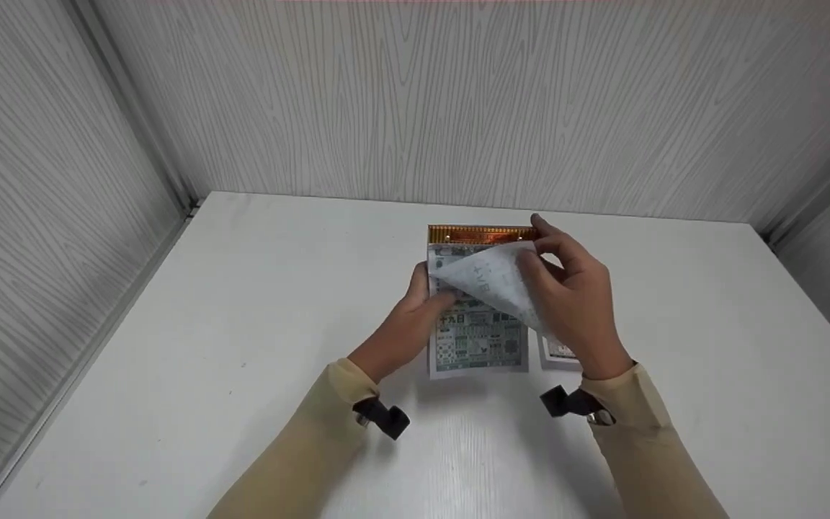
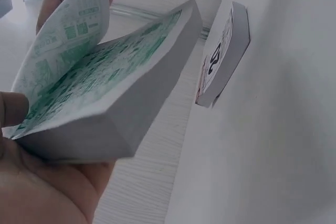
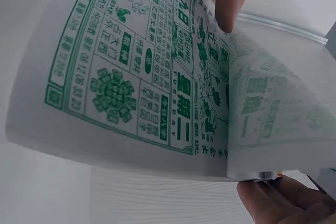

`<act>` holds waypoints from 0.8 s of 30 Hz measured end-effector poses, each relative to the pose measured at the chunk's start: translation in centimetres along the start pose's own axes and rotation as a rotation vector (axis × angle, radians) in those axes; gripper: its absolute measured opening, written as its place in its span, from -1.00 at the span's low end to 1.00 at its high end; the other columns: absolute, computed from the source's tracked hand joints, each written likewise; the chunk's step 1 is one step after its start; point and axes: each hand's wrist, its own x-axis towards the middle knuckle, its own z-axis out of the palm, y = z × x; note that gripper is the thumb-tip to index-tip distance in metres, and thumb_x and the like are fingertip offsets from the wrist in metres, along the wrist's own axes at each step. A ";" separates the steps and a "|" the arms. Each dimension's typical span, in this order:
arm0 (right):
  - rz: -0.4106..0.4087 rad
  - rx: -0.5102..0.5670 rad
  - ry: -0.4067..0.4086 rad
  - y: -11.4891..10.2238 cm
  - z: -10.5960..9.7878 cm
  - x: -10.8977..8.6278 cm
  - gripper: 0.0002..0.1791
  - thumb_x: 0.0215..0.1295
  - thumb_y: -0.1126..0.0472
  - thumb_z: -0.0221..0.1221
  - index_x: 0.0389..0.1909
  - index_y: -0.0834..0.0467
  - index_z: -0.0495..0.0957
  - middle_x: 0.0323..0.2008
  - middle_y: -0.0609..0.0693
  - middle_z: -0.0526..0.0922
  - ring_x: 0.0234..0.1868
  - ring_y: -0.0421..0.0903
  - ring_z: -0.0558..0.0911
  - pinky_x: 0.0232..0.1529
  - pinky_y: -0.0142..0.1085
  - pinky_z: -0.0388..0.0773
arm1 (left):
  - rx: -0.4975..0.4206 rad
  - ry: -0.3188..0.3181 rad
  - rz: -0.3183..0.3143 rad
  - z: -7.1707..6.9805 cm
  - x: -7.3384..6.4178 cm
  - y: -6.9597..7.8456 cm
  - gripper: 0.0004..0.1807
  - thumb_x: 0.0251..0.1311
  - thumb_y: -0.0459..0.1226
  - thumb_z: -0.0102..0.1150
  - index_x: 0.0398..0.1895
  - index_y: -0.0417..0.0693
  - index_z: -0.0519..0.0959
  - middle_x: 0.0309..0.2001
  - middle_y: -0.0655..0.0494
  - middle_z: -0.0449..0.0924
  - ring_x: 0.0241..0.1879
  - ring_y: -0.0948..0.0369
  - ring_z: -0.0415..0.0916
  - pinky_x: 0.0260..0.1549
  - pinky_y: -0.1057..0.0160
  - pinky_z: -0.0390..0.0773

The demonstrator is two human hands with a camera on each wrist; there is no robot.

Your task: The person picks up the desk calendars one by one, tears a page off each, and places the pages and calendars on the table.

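A thick tear-off calendar [image 1: 480,346] with green print and an orange-gold binding strip [image 1: 483,235] along its top is held above the table. My left hand [image 1: 411,324] grips its left side, thumb on the printed face and fingers beneath, as the left wrist view also shows. With my right hand [image 1: 577,295], I pinch the top page [image 1: 498,277] near the upper right and hold it folded up and over. The page still meets the pad along the left. Its pale back shows faint print, and a green-printed sheet [image 3: 131,72] lies under it.
A second, smaller pad [image 2: 226,59] with a large black number lies on the white table [image 1: 242,324], partly hidden behind my right hand in the head view. Wood-grain panels [image 1: 415,101] rise at the back and both sides.
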 end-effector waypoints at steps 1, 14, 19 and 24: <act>-0.003 -0.003 -0.001 0.0 0.0 0.0 -0.86 0.48 0.32 0.21 -0.18 0.36 0.62 0.38 0.10 0.51 0.34 -0.04 0.56 0.19 -0.32 0.57 | 0.017 -0.025 0.000 -0.1 0.0 0.2 -0.33 0.65 -0.07 -0.33 0.63 0.18 -0.33 0.55 0.05 0.02 0.50 0.16 0.15 0.47 0.03 0.20; 0.027 -0.022 -0.010 0.3 -0.5 -0.2 -0.84 0.49 0.27 0.21 -0.19 0.34 0.61 0.37 0.04 0.53 0.35 -0.04 0.55 0.16 -0.41 0.57 | 0.144 0.031 -0.076 -1.5 -1.0 1.8 -0.44 0.52 -0.24 0.11 0.52 0.13 0.27 0.17 0.03 0.57 0.07 0.12 0.66 -0.08 0.08 0.71; 0.008 -0.017 -0.021 0.0 -0.6 -0.2 -0.88 0.47 0.33 0.21 -0.17 0.34 0.61 0.39 0.05 0.50 0.34 -0.01 0.56 0.19 -0.31 0.58 | 0.079 0.130 -0.086 -1.5 -0.7 1.7 -0.50 0.44 -0.29 0.21 0.39 -0.05 0.41 0.08 0.01 0.68 -0.01 0.12 0.72 -0.16 0.12 0.74; -0.095 -0.139 0.005 -0.1 -0.3 -0.5 -0.92 0.44 0.34 0.25 -0.21 0.31 0.61 0.41 0.12 0.44 0.44 0.00 0.41 0.41 -0.02 0.39 | 0.049 0.191 -0.011 -1.4 -0.6 1.7 -0.58 0.45 -0.30 0.20 0.34 -0.03 0.50 0.05 -0.02 0.70 -0.02 0.11 0.74 -0.17 0.12 0.74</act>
